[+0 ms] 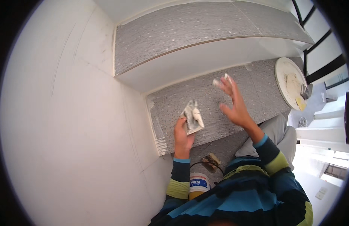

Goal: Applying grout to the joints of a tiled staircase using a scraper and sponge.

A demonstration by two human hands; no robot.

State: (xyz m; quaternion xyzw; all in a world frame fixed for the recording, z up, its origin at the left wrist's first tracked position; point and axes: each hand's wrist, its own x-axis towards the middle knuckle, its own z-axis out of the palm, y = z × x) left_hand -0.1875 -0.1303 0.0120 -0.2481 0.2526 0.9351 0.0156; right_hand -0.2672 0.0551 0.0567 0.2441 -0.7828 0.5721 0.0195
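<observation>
Paste-smeared piece (188, 113) in my left hand (183, 137), over the left part of the lower grey slab (253, 86). My left thumb (181, 121) lies along its near left edge with the other fingers beneath, pinching it; how far they reach under, I cannot tell. A thick lump of white paste (197, 116) sits toward its right side. Because the grip bears on one side only, the piece could tip to the right and shed the lump onto the slab. My right hand (237, 108) is raised to the right, empty as far as I can see, its fingers spread and their tips whitened and blurred. Paste on those tips could mark whatever they touch, the white riser (189, 56) included. To the left, ridged white streaks (161, 145) lie on the slab's edge beside the wall (69, 132); if they are wet, a careless left sleeve (180, 171) could smear them. Nearer me stand a bucket (199, 182) and a brown block (211, 162), which a shift of my body could knock. Far right, a round tray (280, 75) carries more paste; reaching for it across my bent knee (281, 126) could upset my balance.
</observation>
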